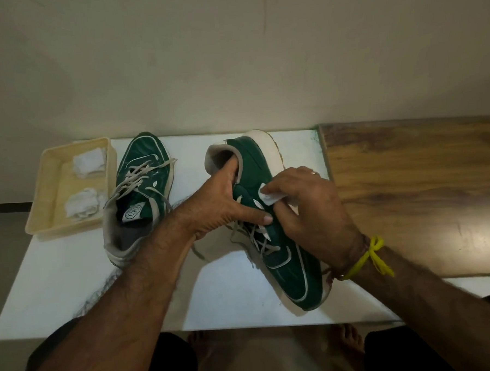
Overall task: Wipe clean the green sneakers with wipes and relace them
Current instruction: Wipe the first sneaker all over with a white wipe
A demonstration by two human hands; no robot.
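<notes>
Right-hand sneaker (281,257) is tipped on its side on the white tabletop (229,294), toe toward six o'clock, heel up at twelve. The left hand (225,203) has its fingers tucked into the shoe's opening, thumb stretched out across the laces (255,238), bracing it. The right hand (307,204) curls its fingers around a folded white wipe (270,196) and presses it on the green side panel. A yellow thread (369,259) is tied at that wrist, a ring on one finger.

Over at nine o'clock the other sneaker (142,196) stands upright, laced, a round badge on its tongue, lettering too small to read. Further out at ten o'clock, a cream tray (40,207) holds two crumpled wipes (86,206). At three o'clock a wood-grain board (423,190) butts against the white top. Plain pale wall (231,58) behind.
</notes>
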